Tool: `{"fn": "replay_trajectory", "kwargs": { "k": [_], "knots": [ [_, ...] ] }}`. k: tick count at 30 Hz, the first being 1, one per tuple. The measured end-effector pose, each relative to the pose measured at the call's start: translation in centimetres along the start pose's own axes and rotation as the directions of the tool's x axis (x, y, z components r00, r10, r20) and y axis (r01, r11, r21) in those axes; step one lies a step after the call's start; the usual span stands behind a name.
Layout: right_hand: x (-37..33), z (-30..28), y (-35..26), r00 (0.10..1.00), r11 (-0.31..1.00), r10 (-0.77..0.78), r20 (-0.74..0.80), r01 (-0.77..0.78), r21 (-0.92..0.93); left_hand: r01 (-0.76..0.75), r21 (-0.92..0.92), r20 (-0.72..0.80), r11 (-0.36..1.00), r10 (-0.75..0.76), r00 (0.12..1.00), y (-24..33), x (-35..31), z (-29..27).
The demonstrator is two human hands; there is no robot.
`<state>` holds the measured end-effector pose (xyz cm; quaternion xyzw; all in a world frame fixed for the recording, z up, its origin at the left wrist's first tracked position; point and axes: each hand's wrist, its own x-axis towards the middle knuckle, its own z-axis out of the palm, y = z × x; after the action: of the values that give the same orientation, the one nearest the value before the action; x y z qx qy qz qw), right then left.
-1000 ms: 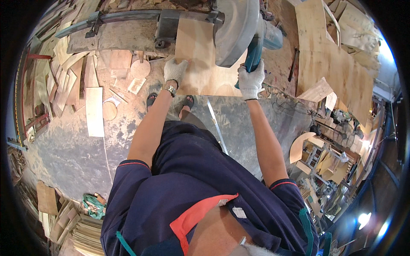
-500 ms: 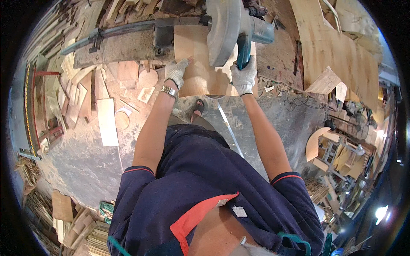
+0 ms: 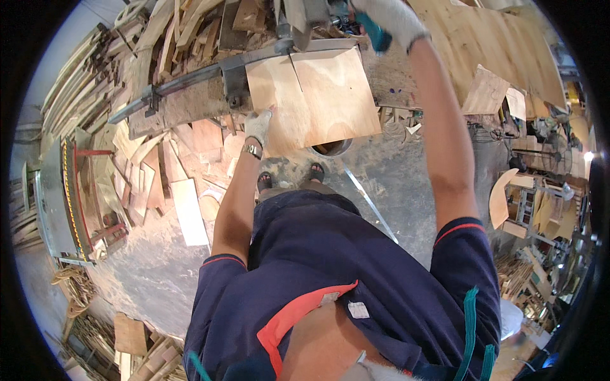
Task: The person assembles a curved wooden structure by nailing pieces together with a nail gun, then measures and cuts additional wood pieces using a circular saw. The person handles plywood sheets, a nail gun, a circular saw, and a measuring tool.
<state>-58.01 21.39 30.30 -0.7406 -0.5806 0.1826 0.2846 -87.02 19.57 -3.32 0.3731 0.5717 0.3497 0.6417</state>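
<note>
A pale plywood board (image 3: pixel 330 95) lies flat against the metal fence (image 3: pixel 184 80) of the saw bench, with a dark cut line running in from its far edge. My left hand (image 3: pixel 257 128), in a white knitted glove, grips the board's near left edge, thumb on top. At the upper right my gloved right hand (image 3: pixel 394 24) is closed round the teal handle (image 3: pixel 375 33) of a chop saw. The saw's grey head (image 3: pixel 297 16) is raised beyond the board, and the top edge of the view cuts much of it off.
Long wood strips (image 3: pixel 175 35) are heaped behind the fence. Offcuts (image 3: pixel 143 184) litter the floor on the left, beside a red-and-grey frame (image 3: pixel 63 197). A large plywood sheet (image 3: pixel 489 51) lies at the far right. A round opening (image 3: pixel 333 148) shows under the board's near edge.
My right hand has lifted the saw by its handle, up and away from the board. The cut line is now uncovered. My left hand keeps its hold, and the view has shifted.
</note>
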Motion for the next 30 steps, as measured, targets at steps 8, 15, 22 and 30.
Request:
{"fn": "replay_trajectory", "kwargs": {
  "k": [8,15,22,30],
  "knots": [
    [-1.9,-1.5,14.2,0.805,0.868,-0.482,-0.347,0.386,-0.312,0.197,-0.177,0.301,0.964,-0.138,0.944,-1.0,-4.3,-5.5],
    [-18.9,11.4,27.4,0.92,0.886,-0.378,0.1,0.391,-0.251,0.269,-0.06,0.407,0.961,-0.222,0.886,1.0,-11.0,-9.7],
    [-26.0,12.1,23.7,0.968,0.783,0.247,-0.053,-0.167,0.598,0.084,-0.143,0.444,0.986,-0.011,0.896,2.9,-11.1,-13.2],
    [-23.1,15.5,24.4,0.865,0.696,0.489,0.113,-0.465,0.547,0.065,0.157,0.112,0.985,-0.083,0.99,-2.2,-10.4,-6.3]
  ]
}}
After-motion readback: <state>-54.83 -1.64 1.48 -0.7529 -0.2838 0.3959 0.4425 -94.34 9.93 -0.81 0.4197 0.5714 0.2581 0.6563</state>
